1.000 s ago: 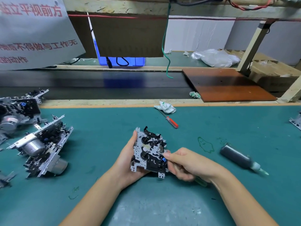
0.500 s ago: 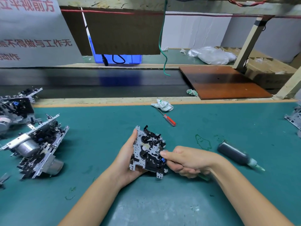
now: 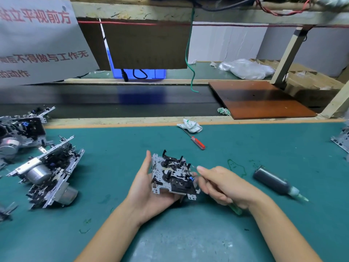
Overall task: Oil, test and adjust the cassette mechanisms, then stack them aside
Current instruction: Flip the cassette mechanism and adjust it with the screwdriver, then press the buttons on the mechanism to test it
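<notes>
We've got one cassette mechanism (image 3: 172, 174) cradled in our left hand (image 3: 149, 188), just above the green worktop (image 3: 245, 148); the fingers sit underneath and the thumb runs up its left edge, so the hand is curled round it w/ the parts side tilted toward us, prob. so we can see the reels while we work. Our right hand (image 3: 224, 186), touching the mechanism's right edge, is closed round a thin tool w/ a green handle (image 3: 235, 208) that sticks out below the palm; the tip end is by the forefinger at the mechanism's right side, but it's too small and blurred to say exactly what it touches. We judge this as the adjust/test step on this unit, not yet stacked. Left of the mechanism, well apart, is the pile of other mechanisms (image 3: 47, 173) w/ motors showing, likely the set-aside stack. Right of it lies a dark oil bottle (image 3: 277, 182) on its side, nozzle pointing away from the mechanism, within reach for oiling. Beyond the mechanism, a red-handled screwdriver (image 3: 197, 142) and a crumpled rag (image 3: 189, 125) lie near the worktop's far edge, and another unit (image 3: 341, 138) pokes in at far right.
</notes>
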Tool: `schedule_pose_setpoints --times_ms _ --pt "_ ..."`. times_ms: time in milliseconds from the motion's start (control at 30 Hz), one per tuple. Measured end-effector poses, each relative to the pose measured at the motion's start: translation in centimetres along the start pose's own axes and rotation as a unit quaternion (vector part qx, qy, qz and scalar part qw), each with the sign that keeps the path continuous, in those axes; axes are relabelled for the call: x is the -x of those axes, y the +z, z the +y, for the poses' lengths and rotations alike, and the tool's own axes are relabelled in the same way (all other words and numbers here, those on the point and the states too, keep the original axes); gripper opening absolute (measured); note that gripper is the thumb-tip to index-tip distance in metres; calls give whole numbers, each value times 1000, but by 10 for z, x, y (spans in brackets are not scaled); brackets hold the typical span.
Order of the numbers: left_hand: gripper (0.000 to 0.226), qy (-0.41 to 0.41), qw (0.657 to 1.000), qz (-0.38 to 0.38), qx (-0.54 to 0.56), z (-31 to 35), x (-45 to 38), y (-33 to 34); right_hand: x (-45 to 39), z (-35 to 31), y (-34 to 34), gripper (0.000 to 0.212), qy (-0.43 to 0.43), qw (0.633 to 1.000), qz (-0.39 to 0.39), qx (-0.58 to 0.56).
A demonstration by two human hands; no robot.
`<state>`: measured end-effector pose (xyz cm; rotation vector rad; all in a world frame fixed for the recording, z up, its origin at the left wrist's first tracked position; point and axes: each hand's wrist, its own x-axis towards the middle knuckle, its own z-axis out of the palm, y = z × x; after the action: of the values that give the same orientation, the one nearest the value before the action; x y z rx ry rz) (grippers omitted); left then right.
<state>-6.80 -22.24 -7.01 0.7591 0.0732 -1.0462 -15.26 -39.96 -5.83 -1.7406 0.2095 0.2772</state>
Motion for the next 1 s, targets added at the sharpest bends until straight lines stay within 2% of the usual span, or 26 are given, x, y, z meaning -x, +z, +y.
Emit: schedule_pose_setpoints --times_ms 167,300,400,467,533,600,633,700,767,833,900,933,1000 --pt "94 1 997 -5 76 3 6 -1 -7 4 -11 35 -41 989 141 23" --pt "96 2 996 -21 84 3 5 -3 -9 8 -11 34 -60 981 184 8" --pt "95 0 997 -26 78 2 3 -7 -9 9 -8 36 -53 972 215 76" --pt "95 -11 998 -25 63 1 1 -10 -9 11 -8 34 -52 934 265 236" --pt "91 -22 999 -22 44 0 -1 -11 -7 9 -7 24 -46 864 301 402" --pt "81 -28 999 -23 18 0 -3 -11 -1 4 -12 19 -66 824 346 444" --pt "77 -30 999 -25 6 0 -4 -11 4 3 -18 26 -67 807 377 449" --pt "74 -33 999 -30 -4 2 -3 -12 21 3 -33 50 -5 772 433 466" --pt "72 -35 999 -39 -1 3 -2 -12 41 8 -48 70 150 745 416 500" --pt "71 -43 998 -53 10 4 -2 -11 53 14 -56 61 262 724 356 529" --pt "69 -55 996 -66 11 4 -1 -10 55 13 -60 43 260 737 335 527" --pt "69 -60 996 -72 13 3 -1 -9 55 12 -61 39 229 757 337 511" --pt "68 -66 994 -81 19 3 -2 -10 49 12 -61 36 106 814 361 443"
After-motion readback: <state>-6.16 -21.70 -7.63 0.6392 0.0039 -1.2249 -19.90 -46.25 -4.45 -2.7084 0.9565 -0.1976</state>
